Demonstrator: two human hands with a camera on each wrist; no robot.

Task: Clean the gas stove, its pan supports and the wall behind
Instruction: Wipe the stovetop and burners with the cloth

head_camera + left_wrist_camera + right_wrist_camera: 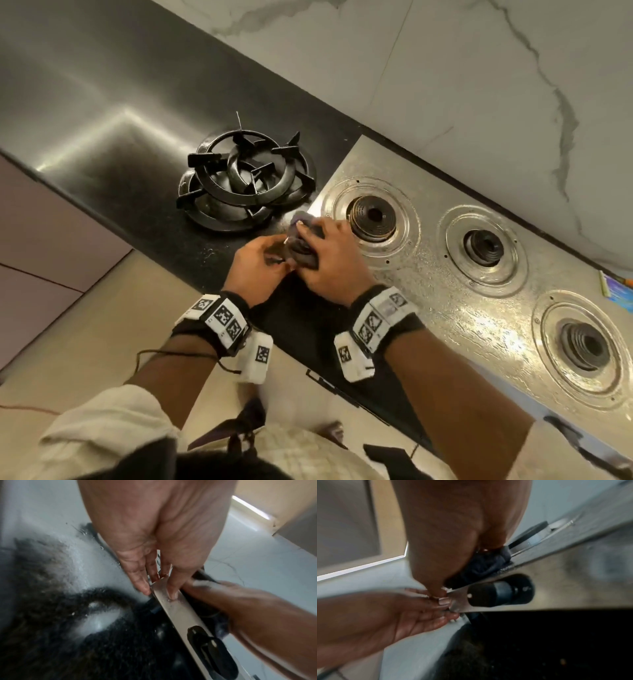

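The steel gas stove [428,298] has three bare burners, the nearest to my hands being the left burner [373,214]. Its black pan supports [246,178] lie stacked on the dark counter to its left. The marble wall [445,68] runs behind. Both hands meet at the stove's front left corner. My right hand [322,246] grips a dark bunched cloth [484,566] and holds it against the stove's top edge. My left hand [159,589] pinches the corner of the front panel [178,614], thumb on its face and fingers behind. A black knob [494,593] sits just right of the corner.
The black counter [120,154] stretches left of the pan supports, wet and speckled near the stove. A blue packet [616,291] lies at the stove's far right by the wall. The beige floor [85,342] shows below the counter edge.
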